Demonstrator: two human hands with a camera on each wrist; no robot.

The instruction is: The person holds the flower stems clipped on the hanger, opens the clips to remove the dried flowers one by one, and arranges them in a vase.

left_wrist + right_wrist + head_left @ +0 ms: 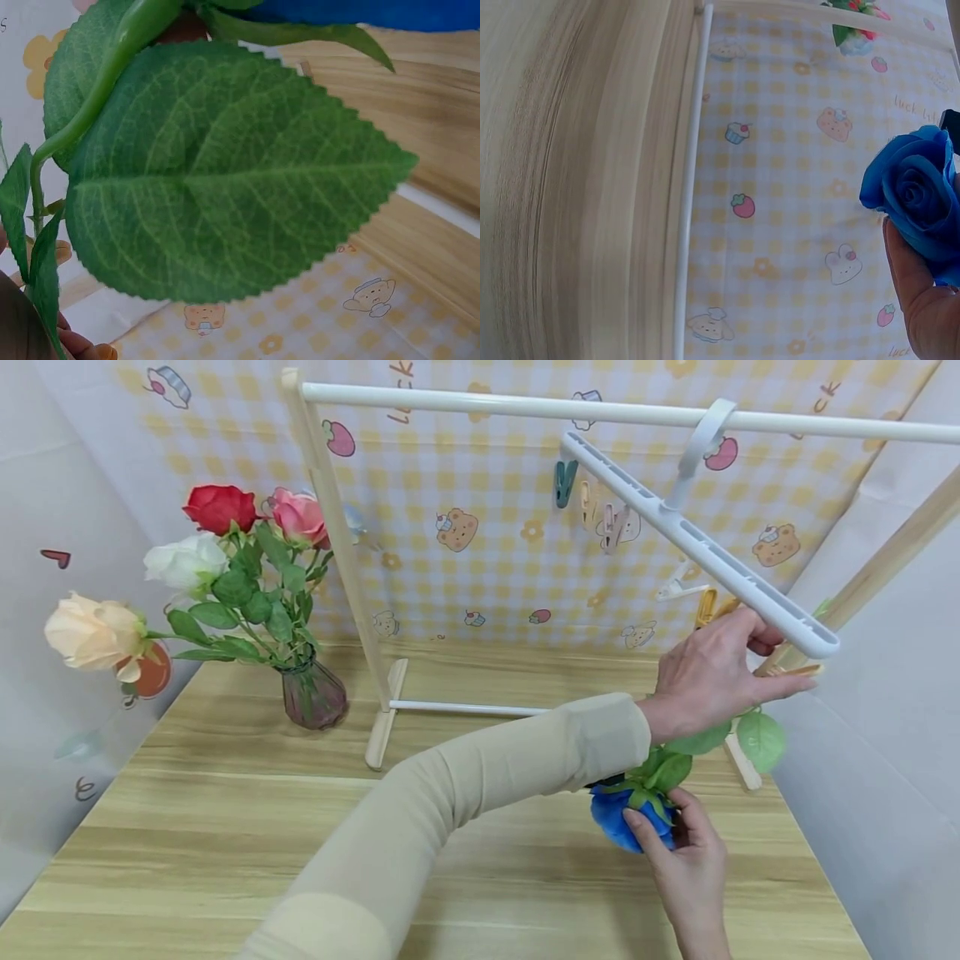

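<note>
Vase [313, 695] of roses beside wooden rack post [337, 539].

Vase [312, 693] on table [225, 827], left of rack [525, 414]; hanger [697, 547] on rack – right.

A white clip hanger [697, 539] hangs by its hook from the top bar of a wooden drying rack [341, 552], tilted so its near end drops low. The left hand [712, 672], in a beige sleeve, reaches across and pinches a yellow peg [795, 670] just under that low end. Below it, the right hand [686, 852] holds a blue rose [618, 818] head-down (the bloom points toward the table, the green leaves [761, 739] rising behind the left wrist). At the left of the wooden table [225, 827] stands a dark glass vase [312, 693] with red, pink, white and peach roses [187, 560].
</note>
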